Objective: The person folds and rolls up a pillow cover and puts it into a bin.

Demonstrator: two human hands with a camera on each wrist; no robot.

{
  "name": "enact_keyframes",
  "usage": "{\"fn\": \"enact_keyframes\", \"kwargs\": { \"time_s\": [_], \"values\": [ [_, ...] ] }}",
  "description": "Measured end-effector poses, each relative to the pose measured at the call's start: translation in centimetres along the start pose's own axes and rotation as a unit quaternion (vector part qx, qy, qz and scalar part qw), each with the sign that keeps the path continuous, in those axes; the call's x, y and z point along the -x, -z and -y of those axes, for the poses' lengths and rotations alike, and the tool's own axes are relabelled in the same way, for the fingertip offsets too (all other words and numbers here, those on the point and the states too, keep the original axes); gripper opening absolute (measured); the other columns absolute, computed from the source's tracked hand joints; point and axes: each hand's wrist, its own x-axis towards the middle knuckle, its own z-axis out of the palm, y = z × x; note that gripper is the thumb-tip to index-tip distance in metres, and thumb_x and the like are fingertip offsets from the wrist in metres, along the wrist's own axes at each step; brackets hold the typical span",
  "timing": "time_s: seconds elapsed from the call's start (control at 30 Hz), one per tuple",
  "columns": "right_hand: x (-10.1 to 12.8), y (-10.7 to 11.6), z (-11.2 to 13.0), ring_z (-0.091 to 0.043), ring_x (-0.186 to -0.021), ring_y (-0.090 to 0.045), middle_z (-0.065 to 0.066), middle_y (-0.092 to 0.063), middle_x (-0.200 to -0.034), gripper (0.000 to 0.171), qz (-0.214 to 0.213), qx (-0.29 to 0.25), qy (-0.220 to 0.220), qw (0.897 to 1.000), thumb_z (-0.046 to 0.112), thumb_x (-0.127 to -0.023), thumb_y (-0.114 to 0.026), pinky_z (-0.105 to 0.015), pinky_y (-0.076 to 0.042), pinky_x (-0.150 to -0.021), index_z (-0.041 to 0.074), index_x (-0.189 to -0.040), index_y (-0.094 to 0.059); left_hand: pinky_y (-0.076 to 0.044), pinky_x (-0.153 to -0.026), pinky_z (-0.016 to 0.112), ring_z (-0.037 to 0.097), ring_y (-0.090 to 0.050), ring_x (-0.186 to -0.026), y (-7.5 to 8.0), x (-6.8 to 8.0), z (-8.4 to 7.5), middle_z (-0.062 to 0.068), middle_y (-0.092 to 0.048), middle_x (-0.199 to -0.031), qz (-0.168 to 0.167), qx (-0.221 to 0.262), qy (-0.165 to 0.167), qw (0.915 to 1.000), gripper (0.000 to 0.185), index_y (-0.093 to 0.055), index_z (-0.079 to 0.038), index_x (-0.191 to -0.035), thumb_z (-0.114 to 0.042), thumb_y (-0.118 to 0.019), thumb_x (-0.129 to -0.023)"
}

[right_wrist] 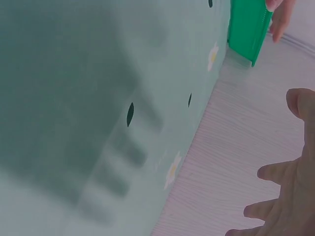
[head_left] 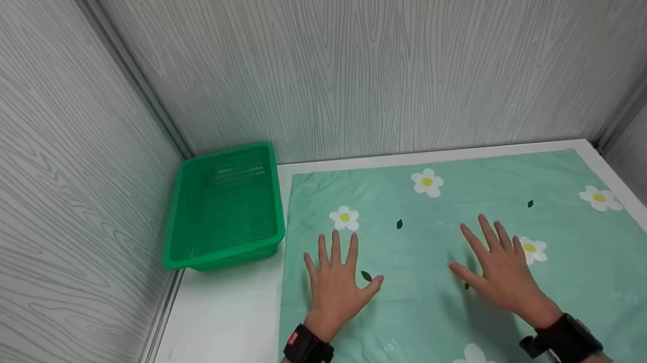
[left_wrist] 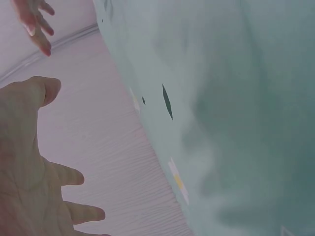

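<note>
A mint-green cloth (head_left: 582,242) printed with white daisies and small dark leaves lies spread flat over most of the white table (head_left: 219,328). My left hand (head_left: 337,278) is palm down on its left part, fingers straight and spread. My right hand (head_left: 497,266) lies the same way near the middle. Neither hand holds anything. The left wrist view shows my left hand (left_wrist: 24,162) with splayed fingers beside the cloth (left_wrist: 246,98). In the right wrist view, my right hand (right_wrist: 285,196) casts a finger shadow on the cloth (right_wrist: 74,73). Whether the palms press the fabric I cannot tell.
An empty green plastic basket (head_left: 229,151) stands at the back left corner of the table, just left of the cloth; its end shows in the right wrist view as well (right_wrist: 248,29). Grey wood-grain walls close in the back and both sides.
</note>
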Motion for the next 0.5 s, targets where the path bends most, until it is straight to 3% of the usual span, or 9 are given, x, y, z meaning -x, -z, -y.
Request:
{"fn": "enact_keyframes", "kwargs": {
  "time_s": [0.17, 0.3, 0.5],
  "values": [
    [0.8, 0.4, -1.0, -0.052, -0.137, -0.018, -0.024, -0.018, -0.155, 0.078, 0.001, -0.028, -0.011, 1.000, 0.056, -0.089, -0.058, -0.072, -0.015, -0.099, 0.016, -0.150, -0.031, -0.020, -0.101, 0.072, 0.040, -0.018, -0.142, 0.3, 0.4, 0.7, 0.014, -0.027, -0.154, 0.002, 0.000, 0.008, 1.0000, 0.088, -0.031, -0.024, -0.150, -0.076, -0.046, -0.080],
    [2.1, 1.2, -2.9, -0.055, -0.130, -0.026, -0.032, -0.026, -0.148, 0.078, -0.005, -0.039, -0.024, 0.999, 0.048, -0.088, -0.064, -0.069, -0.022, -0.097, 0.007, -0.148, -0.034, -0.029, -0.099, 0.066, 0.037, -0.029, -0.137, 0.5, 1.3, 1.7, 0.014, -0.034, -0.150, 0.018, 0.001, 0.026, 0.9995, 0.090, -0.032, -0.024, -0.150, -0.073, -0.053, -0.078],
    [5.0, 2.6, -7.4, -0.058, -0.124, -0.027, -0.040, -0.025, -0.141, 0.086, 0.038, -0.025, -0.106, 0.993, 0.050, -0.089, -0.060, -0.073, -0.027, -0.088, -0.002, -0.147, -0.025, -0.040, -0.085, 0.054, 0.035, -0.041, -0.119, 1.0, 3.6, 3.8, 0.016, -0.043, -0.137, 0.050, -0.003, 0.055, 0.9972, 0.094, -0.034, -0.019, -0.149, -0.070, -0.061, -0.074]
  ]
}}
